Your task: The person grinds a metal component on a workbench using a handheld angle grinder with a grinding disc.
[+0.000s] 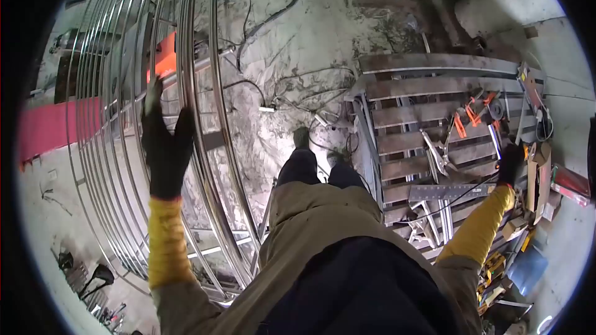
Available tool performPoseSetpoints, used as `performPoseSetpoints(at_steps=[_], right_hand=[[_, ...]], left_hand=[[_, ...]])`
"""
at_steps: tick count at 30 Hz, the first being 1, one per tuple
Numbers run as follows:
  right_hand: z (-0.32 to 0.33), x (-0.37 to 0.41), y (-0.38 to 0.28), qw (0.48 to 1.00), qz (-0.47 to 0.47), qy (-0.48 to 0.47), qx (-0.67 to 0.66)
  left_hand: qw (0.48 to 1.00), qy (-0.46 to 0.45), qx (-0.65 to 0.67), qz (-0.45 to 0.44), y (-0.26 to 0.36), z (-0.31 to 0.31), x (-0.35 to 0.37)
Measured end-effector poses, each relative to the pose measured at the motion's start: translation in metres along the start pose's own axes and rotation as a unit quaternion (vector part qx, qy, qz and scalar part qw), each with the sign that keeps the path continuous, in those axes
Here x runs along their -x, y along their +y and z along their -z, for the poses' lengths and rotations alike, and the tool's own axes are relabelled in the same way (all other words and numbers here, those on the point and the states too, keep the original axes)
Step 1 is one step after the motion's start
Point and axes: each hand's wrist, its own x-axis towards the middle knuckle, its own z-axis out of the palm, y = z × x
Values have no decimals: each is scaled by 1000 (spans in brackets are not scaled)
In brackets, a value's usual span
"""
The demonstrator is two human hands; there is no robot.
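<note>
My left hand [164,142], in a dark glove, is over a rack of long shiny metal tubes [216,80]. Its fingers stretch forward and the thumb stands apart, with nothing between them. On the other side, my right hand [511,161], also gloved, reaches to the right edge of a slatted metal bench [397,115]. It is beside a cardboard box [539,174]; its fingers are mostly hidden, and I cannot tell what they hold. A steel ruler [450,192] and metal locking clamps [437,158] lie on the slats, with orange-handled tools [473,113] farther back.
Cables [310,90] trail across the dirty floor around my feet. Behind the tubes is an orange object [165,56], and a red panel [59,127] is at the left. A red box [570,185] and a blue item [528,271] stand right of the bench.
</note>
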Motion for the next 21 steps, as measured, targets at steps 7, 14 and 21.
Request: performPoseSetpoints(at_steps=[7, 14, 21], right_hand=[[6, -146, -253, 979, 187, 12, 79], [-34, -227, -381, 956, 44, 137, -257], [26, -224, -409, 986, -81, -27, -144]], left_hand=[[990, -67, -122, 29, -105, -139, -134], [996, -10, -88, -23, -63, -107, -140], [990, -106, -88, 23, -45, -84, -153]])
